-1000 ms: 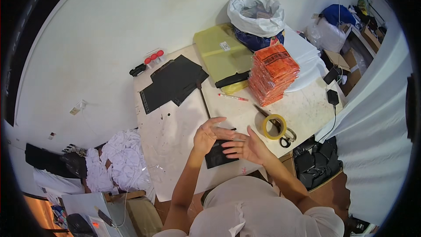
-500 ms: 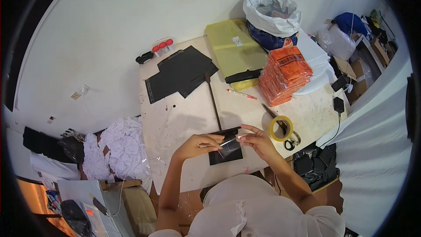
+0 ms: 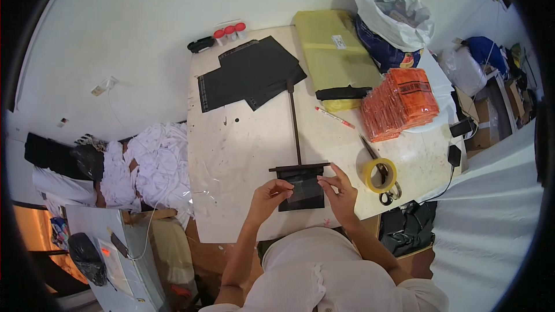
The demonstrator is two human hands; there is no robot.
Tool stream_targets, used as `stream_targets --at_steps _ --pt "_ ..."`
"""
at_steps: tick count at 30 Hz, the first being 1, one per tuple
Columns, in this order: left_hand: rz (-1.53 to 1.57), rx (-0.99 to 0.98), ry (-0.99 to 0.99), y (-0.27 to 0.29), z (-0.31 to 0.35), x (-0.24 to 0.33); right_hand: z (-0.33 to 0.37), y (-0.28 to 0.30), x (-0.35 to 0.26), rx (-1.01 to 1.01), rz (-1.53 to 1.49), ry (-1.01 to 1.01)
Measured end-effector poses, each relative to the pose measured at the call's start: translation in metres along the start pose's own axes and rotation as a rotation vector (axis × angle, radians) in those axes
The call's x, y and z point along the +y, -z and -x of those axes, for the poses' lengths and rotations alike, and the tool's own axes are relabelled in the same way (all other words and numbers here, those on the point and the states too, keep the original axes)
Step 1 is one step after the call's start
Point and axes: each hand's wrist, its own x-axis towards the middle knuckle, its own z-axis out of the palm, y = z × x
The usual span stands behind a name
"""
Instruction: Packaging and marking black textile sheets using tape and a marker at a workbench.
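Observation:
A small black plastic pouch (image 3: 309,203) lies flat near the front edge of the table. Across it my left hand (image 3: 267,199) and my right hand (image 3: 340,195) face each other, both closed in a pinch. Stretched between them is a thin clear plastic strip (image 3: 303,189), hard to make out against the black. My right index finger points up, away from its pinch. Along the pouch's far edge runs the crossbar (image 3: 283,168) of a dark T-shaped tool, its long rod (image 3: 295,127) reaching away over the table.
To the right are a yellow tape roll (image 3: 380,175), scissors (image 3: 386,198), a red-and-white marker (image 3: 335,117) and stacked orange packets (image 3: 399,104). Farther back lie black plastic bags (image 3: 248,75), a yellow package (image 3: 338,52), a white sack (image 3: 393,14) and red-capped bottles (image 3: 229,32).
My hands have lowered onto the pouch, and the clear strip, edge-on and shiny before, now lies flatter over it. The view has shifted slightly, so the table sits differently in the picture.

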Motion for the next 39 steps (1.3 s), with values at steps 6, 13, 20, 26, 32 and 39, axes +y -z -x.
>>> stream_targets --at_steps 6,13,20,26,32,39 --pt "0.089 0.276 0.08 -0.018 0.001 0.012 0.001 -0.007 0.018 0.017 0.175 0.088" --pt "0.015 0.372 0.136 -0.014 -0.01 -0.009 -0.006 -0.014 0.036 0.059 0.314 0.155" --pt "-0.168 0.516 0.003 -0.024 -0.03 -0.002 -0.011 -0.028 0.051 0.071 0.223 0.085" --pt "-0.411 0.54 -0.077 -0.023 -0.039 -0.013 -0.013 -0.035 0.06 0.051 0.194 0.043" --pt "-0.618 0.511 -0.192 -0.022 -0.038 -0.024 -0.014 -0.033 0.062 -0.028 0.355 0.107" --pt "-0.789 0.394 -0.341 -0.019 -0.038 -0.034 -0.012 -0.031 0.073 -0.095 0.437 0.15"
